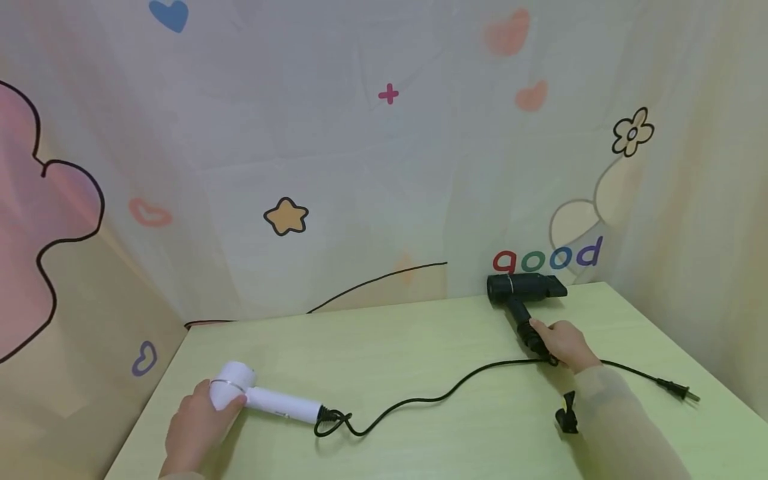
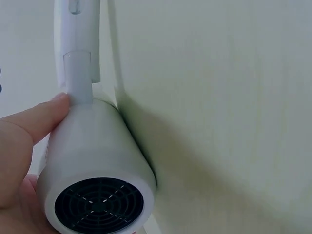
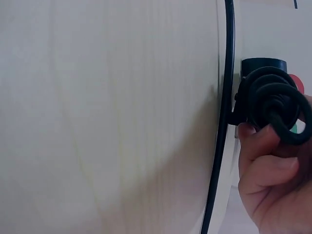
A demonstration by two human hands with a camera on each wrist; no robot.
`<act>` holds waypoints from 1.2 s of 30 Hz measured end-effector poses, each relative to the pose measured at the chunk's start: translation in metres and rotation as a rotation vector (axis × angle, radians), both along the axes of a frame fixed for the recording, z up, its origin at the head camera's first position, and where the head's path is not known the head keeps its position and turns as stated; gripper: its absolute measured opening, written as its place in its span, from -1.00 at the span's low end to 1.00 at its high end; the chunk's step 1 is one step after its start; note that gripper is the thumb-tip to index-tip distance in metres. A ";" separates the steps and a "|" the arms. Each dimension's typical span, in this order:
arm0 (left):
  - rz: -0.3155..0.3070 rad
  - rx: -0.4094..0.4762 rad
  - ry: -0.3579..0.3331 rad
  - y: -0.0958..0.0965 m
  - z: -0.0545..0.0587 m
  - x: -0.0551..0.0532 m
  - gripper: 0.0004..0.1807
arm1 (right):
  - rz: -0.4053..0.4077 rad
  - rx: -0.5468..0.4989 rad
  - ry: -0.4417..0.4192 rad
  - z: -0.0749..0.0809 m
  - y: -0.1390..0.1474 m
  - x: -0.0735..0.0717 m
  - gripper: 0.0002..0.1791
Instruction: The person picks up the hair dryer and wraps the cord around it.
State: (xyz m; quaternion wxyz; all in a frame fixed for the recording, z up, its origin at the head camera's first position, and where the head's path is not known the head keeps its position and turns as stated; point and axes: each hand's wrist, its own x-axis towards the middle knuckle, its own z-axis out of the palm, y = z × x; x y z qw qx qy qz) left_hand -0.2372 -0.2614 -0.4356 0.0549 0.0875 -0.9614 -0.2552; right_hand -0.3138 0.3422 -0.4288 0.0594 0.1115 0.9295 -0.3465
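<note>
A white hair dryer [image 1: 282,405] lies on the table at the left, its handle pointing right. My left hand [image 1: 201,420] grips it round its head, thumb near the handle joint. The left wrist view shows its dark round grille [image 2: 99,204] facing the camera. At the back right is a black hair dryer [image 1: 525,288], with its barrel across the table's far edge. My right hand [image 1: 567,343] holds the lower end of its handle. In the right wrist view, a coiled black cord [image 3: 273,92] hangs at that handle end, beside my fingertips [image 3: 270,136].
A black cord [image 1: 420,400] curves from the white dryer across the table [image 1: 384,340] to the right hand. A two-pin plug [image 1: 678,388] lies at the right. By the right forearm sits a small black object [image 1: 567,417]. A patterned curtain [image 1: 360,167] hangs behind.
</note>
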 end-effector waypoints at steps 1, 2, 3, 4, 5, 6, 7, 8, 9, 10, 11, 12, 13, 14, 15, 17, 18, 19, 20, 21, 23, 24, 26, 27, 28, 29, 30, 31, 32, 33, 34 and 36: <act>-0.002 0.009 -0.003 -0.001 0.000 0.000 -0.23 | -0.002 0.008 -0.002 0.001 0.001 0.000 -0.25; -0.004 0.015 -0.005 -0.001 0.001 -0.001 -0.24 | -0.001 0.015 -0.005 0.001 0.002 0.001 -0.24; -0.004 0.023 -0.011 -0.002 0.001 -0.001 -0.26 | 0.001 0.020 -0.008 0.001 0.003 0.000 -0.22; -0.006 0.025 -0.017 -0.002 0.002 -0.001 -0.26 | 0.004 0.023 -0.009 0.002 0.004 0.001 -0.20; -0.009 0.026 -0.022 -0.002 0.002 -0.001 -0.26 | 0.007 0.025 -0.012 0.002 0.005 0.001 -0.19; -0.013 0.028 -0.026 -0.003 0.002 -0.001 -0.25 | 0.008 0.027 -0.013 0.003 0.005 0.001 -0.18; -0.017 0.029 -0.031 -0.003 0.002 -0.001 -0.24 | 0.009 0.038 -0.009 0.003 0.006 0.001 -0.18; -0.021 0.031 -0.036 -0.004 0.002 -0.001 -0.23 | 0.012 0.050 0.000 0.004 0.007 0.003 -0.17; -0.022 0.037 -0.041 -0.004 0.002 -0.001 -0.21 | 0.014 0.068 0.012 0.004 0.008 0.004 -0.18; -0.024 0.042 -0.046 -0.005 0.001 0.000 -0.18 | 0.018 0.086 0.029 0.004 0.009 0.006 -0.18; -0.023 0.048 -0.049 -0.006 0.000 0.000 -0.17 | 0.020 0.103 0.043 0.005 0.010 0.008 -0.19; -0.019 0.059 -0.055 -0.006 0.000 0.001 -0.15 | 0.021 0.121 0.058 0.005 0.011 0.011 -0.20; -0.014 0.068 -0.059 -0.007 0.000 0.002 -0.13 | 0.022 0.138 0.074 0.006 0.012 0.014 -0.19; -0.008 0.075 -0.060 -0.008 -0.001 0.002 -0.10 | 0.023 0.144 0.088 0.006 0.014 0.017 -0.18; -0.002 0.081 -0.060 -0.008 -0.001 0.003 -0.08 | 0.026 0.149 0.100 0.006 0.015 0.020 -0.18; 0.008 0.093 -0.055 -0.009 -0.001 0.005 -0.06 | 0.035 0.157 0.128 0.005 0.016 0.027 -0.16; 0.014 0.101 -0.051 -0.009 -0.001 0.006 -0.05 | 0.044 0.164 0.150 0.004 0.016 0.031 -0.15; 0.018 0.106 -0.047 -0.009 0.000 0.006 -0.04 | 0.054 0.173 0.174 0.004 0.016 0.034 -0.16; 0.022 0.110 -0.042 -0.009 0.000 0.007 -0.03 | 0.062 0.187 0.198 0.003 0.016 0.037 -0.17; 0.025 0.114 -0.038 -0.009 0.000 0.008 -0.03 | 0.072 0.208 0.221 0.003 0.016 0.040 -0.18; 0.031 0.120 -0.039 -0.009 0.000 0.009 -0.02 | 0.087 0.256 0.255 0.002 0.015 0.046 -0.20; 0.033 0.123 -0.040 -0.009 0.000 0.009 -0.01 | 0.095 0.281 0.266 0.001 0.015 0.048 -0.21; 0.039 0.130 -0.048 -0.008 0.000 0.010 0.00 | 0.109 0.332 0.277 0.000 0.012 0.054 -0.21; 0.042 0.134 -0.051 -0.008 0.000 0.011 0.01 | 0.121 0.356 0.282 0.000 0.010 0.056 -0.21; 0.045 0.141 -0.055 -0.007 0.000 0.012 0.01 | 0.132 0.381 0.289 0.000 0.007 0.059 -0.20; 0.047 0.149 -0.058 -0.007 0.000 0.013 0.03 | 0.143 0.403 0.298 0.000 0.004 0.062 -0.20; 0.050 0.153 -0.061 -0.006 0.000 0.013 0.04 | 0.154 0.428 0.314 0.000 0.002 0.064 -0.18; 0.053 0.158 -0.062 -0.005 0.000 0.014 0.05 | 0.165 0.449 0.333 0.000 -0.001 0.067 -0.18; 0.056 0.162 -0.063 -0.005 0.000 0.015 0.05 | 0.176 0.470 0.351 0.000 -0.003 0.069 -0.17; 0.060 0.163 -0.060 -0.004 0.000 0.015 0.06 | 0.185 0.486 0.367 0.001 -0.006 0.071 -0.16; 0.063 0.163 -0.059 -0.003 0.001 0.016 0.06 | 0.194 0.495 0.384 0.001 -0.009 0.073 -0.15; 0.071 0.159 -0.052 0.000 0.001 0.016 0.06 | 0.215 0.496 0.411 0.002 -0.014 0.077 -0.15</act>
